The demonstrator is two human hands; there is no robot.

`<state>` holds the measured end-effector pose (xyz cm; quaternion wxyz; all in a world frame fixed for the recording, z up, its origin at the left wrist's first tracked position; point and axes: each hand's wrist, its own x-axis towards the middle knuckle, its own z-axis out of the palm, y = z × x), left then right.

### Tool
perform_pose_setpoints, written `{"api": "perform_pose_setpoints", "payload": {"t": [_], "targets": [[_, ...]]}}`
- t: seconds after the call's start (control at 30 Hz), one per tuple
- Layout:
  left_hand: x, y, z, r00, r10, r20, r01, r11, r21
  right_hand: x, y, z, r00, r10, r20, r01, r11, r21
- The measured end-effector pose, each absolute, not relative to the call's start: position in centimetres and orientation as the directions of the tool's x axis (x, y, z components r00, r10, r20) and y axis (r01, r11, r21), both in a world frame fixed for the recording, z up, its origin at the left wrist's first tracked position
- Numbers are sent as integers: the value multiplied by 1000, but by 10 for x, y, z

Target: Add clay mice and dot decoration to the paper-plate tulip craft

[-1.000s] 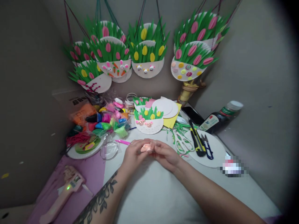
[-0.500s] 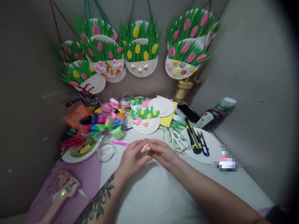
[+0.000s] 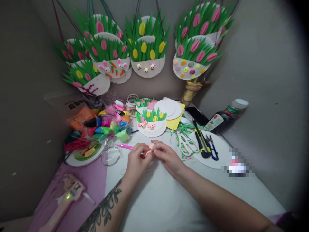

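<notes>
My left hand [image 3: 136,161] and my right hand [image 3: 167,158] meet over the white table [image 3: 166,199], both pinching a small pink lump of clay [image 3: 150,149] between their fingertips. The lump is held just above the table surface. A pink stick tool [image 3: 125,147] lies just left of my left hand. A paper-plate craft with green grass, yellow tulips and pink pig faces [image 3: 151,123] lies right behind my hands.
Bags of coloured clay [image 3: 106,125] are piled at back left. A pink glue gun [image 3: 65,201] lies on purple paper at front left. Scissors [image 3: 187,146], a yellow knife [image 3: 201,141] and blue snips [image 3: 212,146] lie right. A dark bottle [image 3: 225,117] leans at the wall. Tulip plates [image 3: 147,53] hang above.
My hands have kept working the pink lump, pinching it tighter and a little higher. The view has shifted slightly.
</notes>
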<state>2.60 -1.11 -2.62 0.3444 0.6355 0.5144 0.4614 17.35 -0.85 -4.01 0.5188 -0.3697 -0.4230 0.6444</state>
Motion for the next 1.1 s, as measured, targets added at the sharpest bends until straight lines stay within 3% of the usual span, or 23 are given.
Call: {"api": "perform_pose_setpoints", "payload": {"t": [0.17,0.33,0.43,0.57,0.77,1.1], "targets": [[23,-9,-29,-5,973,231,360,-214,908,168,-10,-40,-258,965,-41,-391,-143,-909],[16,-4,-24,184,966,184,203,-220,954,172,-5,-37,-212,974,-80,-507,-179,-843],[15,-2,-24,306,922,237,140,-290,947,173,-5,-32,-249,966,-72,-527,-197,-827],[14,-2,-29,307,879,364,280,-449,848,172,-10,-27,-332,936,-115,-539,-288,-791],[12,-1,-31,323,867,379,326,-478,815,175,-10,-31,-475,866,-153,-604,-447,-660],[11,-3,-35,326,851,412,360,-515,778,173,-11,-25,-455,886,-92,-567,-368,-737]]}}
